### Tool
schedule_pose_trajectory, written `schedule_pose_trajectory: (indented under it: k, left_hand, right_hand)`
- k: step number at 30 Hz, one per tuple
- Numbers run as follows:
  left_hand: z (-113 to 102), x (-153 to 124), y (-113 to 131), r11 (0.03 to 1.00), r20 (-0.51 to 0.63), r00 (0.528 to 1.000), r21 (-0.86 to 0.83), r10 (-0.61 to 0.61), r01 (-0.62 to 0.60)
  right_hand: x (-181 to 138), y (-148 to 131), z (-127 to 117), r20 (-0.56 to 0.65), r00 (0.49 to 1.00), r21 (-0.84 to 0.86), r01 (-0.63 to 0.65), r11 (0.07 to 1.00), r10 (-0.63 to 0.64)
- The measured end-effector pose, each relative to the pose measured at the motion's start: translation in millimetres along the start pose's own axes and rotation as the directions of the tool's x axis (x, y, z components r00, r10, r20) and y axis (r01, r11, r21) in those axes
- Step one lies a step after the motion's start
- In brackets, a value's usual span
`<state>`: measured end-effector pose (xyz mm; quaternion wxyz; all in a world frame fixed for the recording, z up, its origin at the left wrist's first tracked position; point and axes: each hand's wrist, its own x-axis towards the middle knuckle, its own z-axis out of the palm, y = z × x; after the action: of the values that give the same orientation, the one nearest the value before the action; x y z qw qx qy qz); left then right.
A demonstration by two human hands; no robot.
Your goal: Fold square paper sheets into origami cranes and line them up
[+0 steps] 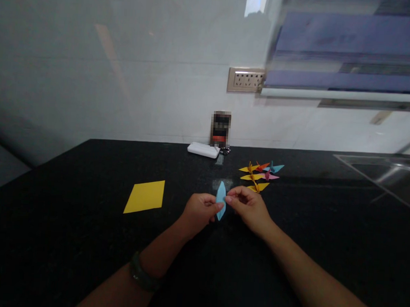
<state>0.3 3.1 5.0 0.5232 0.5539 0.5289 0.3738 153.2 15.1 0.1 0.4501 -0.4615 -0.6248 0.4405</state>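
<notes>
A light blue piece of folded paper (221, 192), narrow and pointed at both ends, stands between my hands just above the dark countertop. My left hand (201, 210) pinches it from the left, the thumb lying across its lower half. From the right, my right hand (248, 205) grips its edge between thumb and forefinger; the other fingers curl under. Just beyond my right hand sit several folded paper cranes (258, 177) in yellow, orange, blue and pink. A flat yellow paper sheet (145, 196) lies to the left of my left hand.
A white rectangular case (203, 150) lies near the wall, beside a small dark beaded object (225, 151). Behind them a blurred-out upright box (220, 127) leans at the wall. A socket panel (245, 80) is above. At the far right is a metal sink edge (367, 176).
</notes>
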Motion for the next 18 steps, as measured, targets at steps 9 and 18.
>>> schedule_pose_trajectory:
  k: [9,18]
  left_hand:
    - [0.5,0.2,-7.3,0.988,0.033,0.990,0.076,0.136,-0.138]
    - [-1.3,1.0,-2.8,0.984,0.018,0.998,-0.171,0.053,-0.049]
  right_hand:
    - [-0.1,3.7,2.5,0.049,0.998,0.087,0.031,0.996,-0.035]
    - [-5.1,-6.3,-7.7,0.158,0.814,-0.298,0.579,0.759,-0.559]
